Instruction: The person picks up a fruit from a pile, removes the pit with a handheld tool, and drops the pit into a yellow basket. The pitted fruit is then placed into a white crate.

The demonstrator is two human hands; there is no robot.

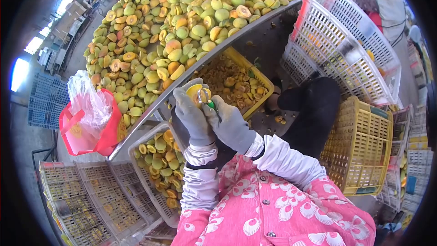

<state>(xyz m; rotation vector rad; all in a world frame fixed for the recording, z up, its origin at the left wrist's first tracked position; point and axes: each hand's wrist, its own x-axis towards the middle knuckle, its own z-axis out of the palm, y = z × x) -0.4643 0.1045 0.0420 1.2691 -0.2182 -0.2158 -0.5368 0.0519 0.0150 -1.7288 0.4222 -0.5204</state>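
Note:
My left hand [193, 118], in a grey glove, is closed around a yellow peach half [193, 92] with its cut face turned up. My gloved right hand [233, 126] grips a small pitting tool [210, 104] with a green handle. The tool's curved metal end sits at the middle of the cut peach. Both hands are close together in front of my chest, beside the metal table edge. Just beyond them, a yellow crate [260, 76] below the table edge holds many scraps of peach flesh and pits.
A large heap of halved peaches [182, 27] covers the metal table. By my left side stands a crate of peach halves [136, 148]. White crates [337, 36] and a yellow crate [359, 150] stand at right. A red bag [107, 132] with clear plastic rests at the table's left edge.

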